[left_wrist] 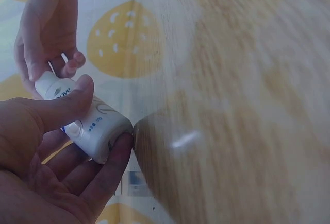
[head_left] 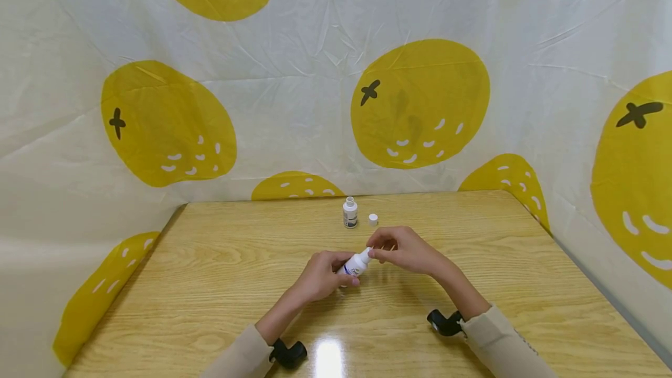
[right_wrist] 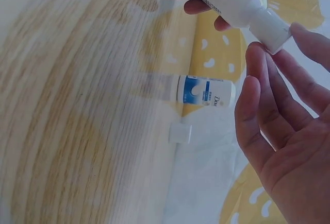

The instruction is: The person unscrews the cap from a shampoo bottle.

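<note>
A small white bottle (head_left: 353, 267) with blue print is held tilted in my left hand (head_left: 322, 276), its neck end up to the right. In the left wrist view, the left thumb (left_wrist: 67, 105) lies along the bottle's side and the fingers curl beneath its base. My right hand (head_left: 406, 251) pinches the bottle's white cap (right_wrist: 270, 30) between thumb and index finger, the cap sitting on the bottle. The other right fingers bend loosely beside it. Behind the hands, a second white bottle (head_left: 350, 214) stands upright with its neck bare.
A loose white cap (head_left: 373, 219) lies on the wooden table (head_left: 236, 261), just right of the standing bottle. A pale curtain (head_left: 294, 127) with yellow fruit prints hangs behind the table and along its sides. Black wrist mounts (head_left: 445, 323) are strapped to both forearms.
</note>
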`<move>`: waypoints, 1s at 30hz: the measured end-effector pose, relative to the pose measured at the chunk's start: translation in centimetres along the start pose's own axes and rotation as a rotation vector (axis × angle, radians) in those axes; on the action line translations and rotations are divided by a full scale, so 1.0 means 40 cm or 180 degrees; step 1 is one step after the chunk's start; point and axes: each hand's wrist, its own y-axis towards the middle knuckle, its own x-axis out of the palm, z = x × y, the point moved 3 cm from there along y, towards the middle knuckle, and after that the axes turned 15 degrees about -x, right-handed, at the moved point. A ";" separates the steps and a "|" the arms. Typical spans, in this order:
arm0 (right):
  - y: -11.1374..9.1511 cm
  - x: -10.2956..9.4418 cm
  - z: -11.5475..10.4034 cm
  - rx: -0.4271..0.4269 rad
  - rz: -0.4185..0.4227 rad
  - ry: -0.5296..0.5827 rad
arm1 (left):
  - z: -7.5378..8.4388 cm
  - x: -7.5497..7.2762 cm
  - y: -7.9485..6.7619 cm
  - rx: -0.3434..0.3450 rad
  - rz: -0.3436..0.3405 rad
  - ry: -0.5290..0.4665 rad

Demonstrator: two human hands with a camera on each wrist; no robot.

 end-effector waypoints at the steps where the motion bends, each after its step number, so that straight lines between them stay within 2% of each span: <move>1: 0.000 0.000 0.000 -0.0003 0.0001 0.0006 | 0.000 0.000 0.000 -0.0002 -0.0001 -0.0002; 6: 0.000 -0.001 0.000 -0.0061 -0.0011 0.0001 | 0.001 0.000 -0.001 -0.0014 -0.0014 -0.0015; 30: 0.000 -0.004 0.004 0.0006 -0.0004 -0.0063 | 0.002 0.000 -0.002 -0.0032 -0.0020 -0.0046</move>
